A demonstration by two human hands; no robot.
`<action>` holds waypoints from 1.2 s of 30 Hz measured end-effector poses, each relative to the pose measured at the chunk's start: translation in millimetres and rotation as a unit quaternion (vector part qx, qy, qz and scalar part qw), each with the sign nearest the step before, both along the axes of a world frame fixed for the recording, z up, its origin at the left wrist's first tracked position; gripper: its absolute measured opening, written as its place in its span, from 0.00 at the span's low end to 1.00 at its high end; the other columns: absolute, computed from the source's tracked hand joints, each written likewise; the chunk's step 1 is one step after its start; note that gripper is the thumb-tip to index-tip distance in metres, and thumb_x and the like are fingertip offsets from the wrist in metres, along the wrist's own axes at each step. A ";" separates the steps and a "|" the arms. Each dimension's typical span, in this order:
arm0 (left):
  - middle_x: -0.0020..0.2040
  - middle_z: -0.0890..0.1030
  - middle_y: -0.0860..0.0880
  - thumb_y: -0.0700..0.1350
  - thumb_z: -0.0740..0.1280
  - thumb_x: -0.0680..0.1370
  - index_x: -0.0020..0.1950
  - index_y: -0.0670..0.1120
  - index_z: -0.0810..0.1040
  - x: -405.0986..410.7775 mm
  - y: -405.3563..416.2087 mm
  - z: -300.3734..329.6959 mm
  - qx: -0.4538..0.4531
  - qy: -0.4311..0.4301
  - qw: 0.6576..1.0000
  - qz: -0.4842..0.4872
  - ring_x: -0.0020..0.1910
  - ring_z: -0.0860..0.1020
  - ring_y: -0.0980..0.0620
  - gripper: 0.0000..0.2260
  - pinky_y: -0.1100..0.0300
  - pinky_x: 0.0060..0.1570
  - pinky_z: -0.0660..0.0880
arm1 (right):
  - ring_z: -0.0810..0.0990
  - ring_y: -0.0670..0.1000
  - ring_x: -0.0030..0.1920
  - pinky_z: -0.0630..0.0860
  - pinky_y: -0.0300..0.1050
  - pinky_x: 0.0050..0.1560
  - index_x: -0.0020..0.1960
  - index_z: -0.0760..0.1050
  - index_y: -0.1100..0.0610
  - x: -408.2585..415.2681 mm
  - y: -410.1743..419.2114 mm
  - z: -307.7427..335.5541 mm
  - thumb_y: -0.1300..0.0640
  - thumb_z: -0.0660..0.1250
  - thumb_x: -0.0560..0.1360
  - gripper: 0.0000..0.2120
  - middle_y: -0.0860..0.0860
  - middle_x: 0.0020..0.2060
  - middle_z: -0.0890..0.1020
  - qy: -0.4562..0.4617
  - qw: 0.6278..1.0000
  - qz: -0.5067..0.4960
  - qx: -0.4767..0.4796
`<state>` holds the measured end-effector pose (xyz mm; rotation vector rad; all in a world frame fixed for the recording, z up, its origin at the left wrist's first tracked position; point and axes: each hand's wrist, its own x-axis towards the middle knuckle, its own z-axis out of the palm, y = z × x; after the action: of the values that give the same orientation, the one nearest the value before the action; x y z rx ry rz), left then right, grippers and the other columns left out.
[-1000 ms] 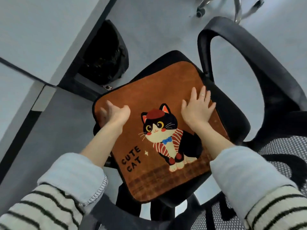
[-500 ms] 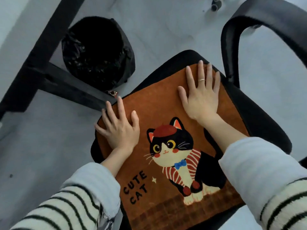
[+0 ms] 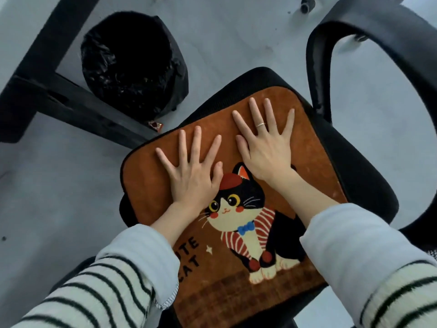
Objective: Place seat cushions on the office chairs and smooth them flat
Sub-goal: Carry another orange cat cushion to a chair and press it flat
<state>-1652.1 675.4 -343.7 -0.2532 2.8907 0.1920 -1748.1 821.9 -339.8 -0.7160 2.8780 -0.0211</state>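
An orange-brown seat cushion [image 3: 314, 162] with a cartoon cat and the words "CUTE CAT" lies on the black seat of an office chair [image 3: 364, 183]. My left hand [image 3: 191, 171] rests flat on the cushion's far left part, fingers spread. Beside it, my right hand [image 3: 264, 147], with a ring on one finger, presses flat on the far middle of the cushion, fingers also spread. Neither hand grips anything. My sleeves hide the cushion's near corners.
A black bin with a black liner [image 3: 132, 67] stands on the grey floor to the far left of the chair. A black desk leg and foot [image 3: 59, 100] run beside it. The chair's curved black armrest [image 3: 378, 39] rises on the right.
Both hands have slid toward the middle of the cushion's far part and now lie close together, fingers spread wider. The view has moved nearer to the seat.
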 end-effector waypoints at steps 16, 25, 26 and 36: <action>0.78 0.42 0.48 0.59 0.44 0.79 0.76 0.60 0.41 57.7 15.8 13.7 0.033 -0.061 0.985 0.160 0.77 0.40 0.42 0.26 0.25 0.64 0.45 | 0.53 0.57 0.77 0.46 0.72 0.70 0.76 0.57 0.45 38.2 6.9 8.8 0.41 0.48 0.80 0.25 0.53 0.76 0.58 -0.007 0.999 -0.029 -0.018; 0.78 0.47 0.43 0.58 0.50 0.78 0.77 0.55 0.49 109.5 35.9 0.1 0.017 -0.056 0.973 0.222 0.76 0.44 0.38 0.28 0.23 0.62 0.45 | 0.56 0.57 0.76 0.48 0.72 0.70 0.75 0.58 0.45 89.6 53.2 -6.7 0.41 0.49 0.80 0.25 0.53 0.76 0.59 0.057 0.992 -0.116 0.004; 0.78 0.47 0.42 0.57 0.50 0.78 0.77 0.55 0.49 108.1 36.1 -0.3 0.014 -0.054 0.973 0.222 0.76 0.45 0.38 0.28 0.23 0.63 0.45 | 0.55 0.57 0.76 0.47 0.72 0.70 0.75 0.58 0.44 88.8 52.2 -7.4 0.41 0.49 0.80 0.25 0.53 0.76 0.58 0.056 0.991 -0.118 0.006; 0.78 0.47 0.41 0.56 0.49 0.79 0.77 0.55 0.48 129.1 78.7 20.3 0.038 -0.089 0.962 0.256 0.76 0.46 0.36 0.27 0.23 0.61 0.51 | 0.57 0.59 0.76 0.51 0.71 0.70 0.74 0.63 0.46 147.9 36.0 7.7 0.44 0.53 0.79 0.23 0.54 0.75 0.61 0.017 0.987 -0.155 -0.044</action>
<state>-1523.0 754.1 -323.3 -0.9496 2.5742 0.3466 -1600.2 857.8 -332.1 -0.2772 3.0062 -0.1789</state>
